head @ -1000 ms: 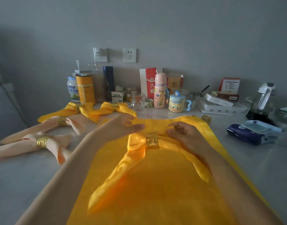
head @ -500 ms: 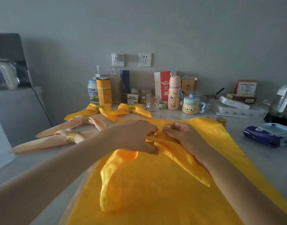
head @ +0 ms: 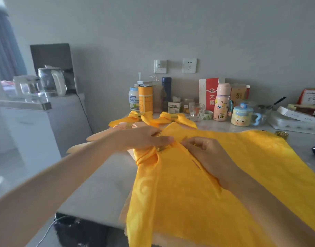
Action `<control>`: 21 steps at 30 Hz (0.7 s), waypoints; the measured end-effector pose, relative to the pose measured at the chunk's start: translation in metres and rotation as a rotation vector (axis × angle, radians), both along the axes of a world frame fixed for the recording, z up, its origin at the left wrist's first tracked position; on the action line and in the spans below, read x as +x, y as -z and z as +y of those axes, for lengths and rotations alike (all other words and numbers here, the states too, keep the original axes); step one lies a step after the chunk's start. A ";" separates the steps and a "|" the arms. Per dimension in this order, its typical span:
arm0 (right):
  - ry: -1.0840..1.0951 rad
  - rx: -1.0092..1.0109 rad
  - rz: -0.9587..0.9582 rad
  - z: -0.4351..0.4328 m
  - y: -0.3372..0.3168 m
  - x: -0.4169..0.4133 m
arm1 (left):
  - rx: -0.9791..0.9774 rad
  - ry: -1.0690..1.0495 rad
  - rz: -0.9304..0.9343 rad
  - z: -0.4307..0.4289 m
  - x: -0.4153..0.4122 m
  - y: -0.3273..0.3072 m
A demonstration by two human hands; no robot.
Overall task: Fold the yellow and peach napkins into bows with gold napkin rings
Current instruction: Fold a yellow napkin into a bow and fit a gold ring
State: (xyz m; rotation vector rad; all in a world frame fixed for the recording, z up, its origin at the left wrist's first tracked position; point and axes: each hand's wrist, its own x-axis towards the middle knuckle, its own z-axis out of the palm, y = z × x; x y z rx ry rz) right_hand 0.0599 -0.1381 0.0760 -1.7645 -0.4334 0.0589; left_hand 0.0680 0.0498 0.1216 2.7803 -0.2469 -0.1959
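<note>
A yellow napkin bow (head: 149, 157) with a gold ring (head: 162, 148) at its middle lies on a flat yellow napkin (head: 242, 157) on the table. My left hand (head: 144, 138) grips the bow's left loop and the ring. My right hand (head: 205, 152) pinches the bow's right side next to the ring. Two finished yellow bows (head: 164, 119) lie further back. Peach bows (head: 99, 136) with a gold ring (head: 129, 125) sit to the left, mostly hidden behind my left arm. A spare gold ring (head: 281, 134) lies at the right.
Bottles, tins (head: 145, 99), a glass (head: 196, 112), a pink flask (head: 221, 102) and a cartoon mug (head: 242, 114) line the wall. White boxes (head: 295, 120) stand at the back right. A cabinet with glass kettles (head: 51, 82) is to the left. The table's left edge (head: 92, 218) drops to the floor.
The view has swung left. My left hand closed over the bow's ring and left loop, and the bow's left tail has bunched up closer to the ring.
</note>
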 end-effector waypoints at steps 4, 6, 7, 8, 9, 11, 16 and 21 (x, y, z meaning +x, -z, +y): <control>-0.089 -0.024 0.002 0.023 0.011 -0.010 | 0.044 0.039 -0.018 0.030 -0.014 0.005; -0.143 -0.024 0.026 0.031 0.014 -0.015 | 0.078 0.067 -0.049 0.045 -0.016 0.009; -0.178 -0.038 0.052 0.032 0.016 -0.017 | 0.091 0.085 -0.064 0.050 -0.016 0.010; -0.222 -0.075 0.085 0.038 0.018 -0.018 | 0.103 0.089 -0.063 0.059 -0.018 0.012; -0.269 -0.131 0.115 0.041 0.020 -0.019 | 0.111 0.090 -0.044 0.066 -0.020 0.012; -0.362 -0.286 0.149 0.044 0.024 -0.019 | 0.108 0.076 0.043 0.079 -0.024 0.012; -0.442 -0.416 0.200 0.070 0.029 -0.015 | 0.265 -0.070 0.173 0.122 -0.027 0.028; -0.366 -0.478 0.126 0.109 0.037 -0.006 | 0.341 -0.086 0.160 0.149 -0.013 0.043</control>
